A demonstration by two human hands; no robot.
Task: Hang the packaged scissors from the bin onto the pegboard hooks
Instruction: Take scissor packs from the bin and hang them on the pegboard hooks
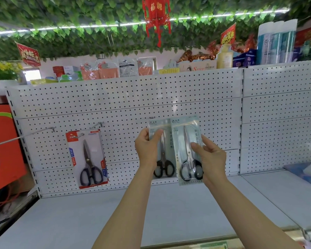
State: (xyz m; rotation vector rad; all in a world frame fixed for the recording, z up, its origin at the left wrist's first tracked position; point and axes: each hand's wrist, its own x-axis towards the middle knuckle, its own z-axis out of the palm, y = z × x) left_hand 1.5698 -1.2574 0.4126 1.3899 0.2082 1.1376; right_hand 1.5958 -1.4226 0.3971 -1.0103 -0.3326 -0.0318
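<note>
So the biggest thing in my feed is the white pegboard (126,97), running wall to wall with a second panel on the right. Below it is a plain white shelf (115,212), and both forearms reach up over it. Fake ivy covers the ceiling, with a red paper lantern (156,17) dangling from it, and assorted packaged goods are lined up along the top of the board.

Over on the left there's one red-carded scissors pack (89,159) already hanging from a hook, dark handles at the bottom. Two bare hooks (41,131) stick out of the board up and to the left of it.

Now the bit I care about: two pale scissors packs held up in front of the board, side by side and overlapping a little. The left pack (166,148) sits close against the board, and the left hand (147,146) pinches its upper left edge, thumb across the front. The right pack (186,150) is a touch lower and nearer to me, tilted slightly, and the right hand (211,155) grips its right side with the thumb pressed on the front over the blades. I honestly can't tell if either pack is actually on a hook.
</note>
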